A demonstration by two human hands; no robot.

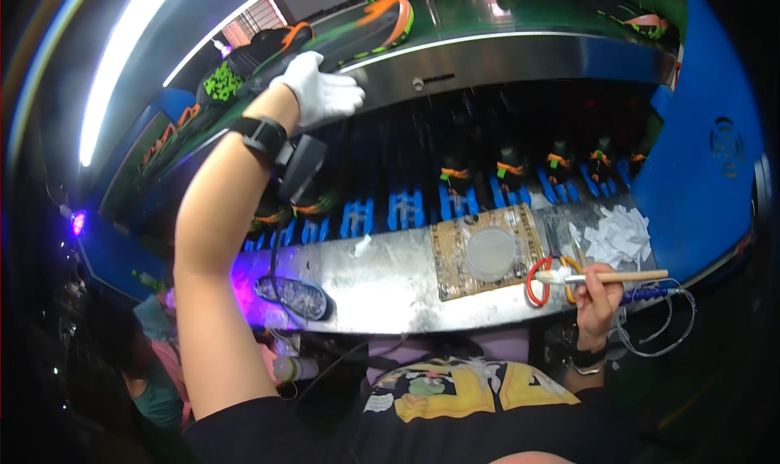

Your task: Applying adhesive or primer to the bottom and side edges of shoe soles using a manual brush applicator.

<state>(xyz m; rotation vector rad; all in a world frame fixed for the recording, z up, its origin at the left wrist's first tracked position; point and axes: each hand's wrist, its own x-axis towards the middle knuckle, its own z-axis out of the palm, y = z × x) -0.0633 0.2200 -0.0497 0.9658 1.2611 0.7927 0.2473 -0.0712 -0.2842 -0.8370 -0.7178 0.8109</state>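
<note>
My left hand (pixel 321 90), in a white glove, is stretched up toward the green conveyor belt (pixel 487 15). Its fingers are extended and nothing shows in them. Just above it is a dark shoe (pixel 370 35) with orange and green trim, partly smeared by motion. At the right of the metal bench, my right hand (pixel 597 305) grips a brush (pixel 646 276) by its pale wooden handle. The brush's bristle end points left, over scissors (pixel 531 285) with red and orange handles. A round translucent dish (pixel 491 254) sits on a taped cardboard piece (pixel 452 284) nearby.
White paper scraps (pixel 621 235) lie at the bench's right end. A dark, shoe-shaped object (pixel 294 297) rests at its left. Behind the bench, several shoes (pixel 455 174) stand on blue holders (pixel 405 212). Blue machine panels (pixel 715 171) flank the right side. Another person (pixel 154 375) is at lower left.
</note>
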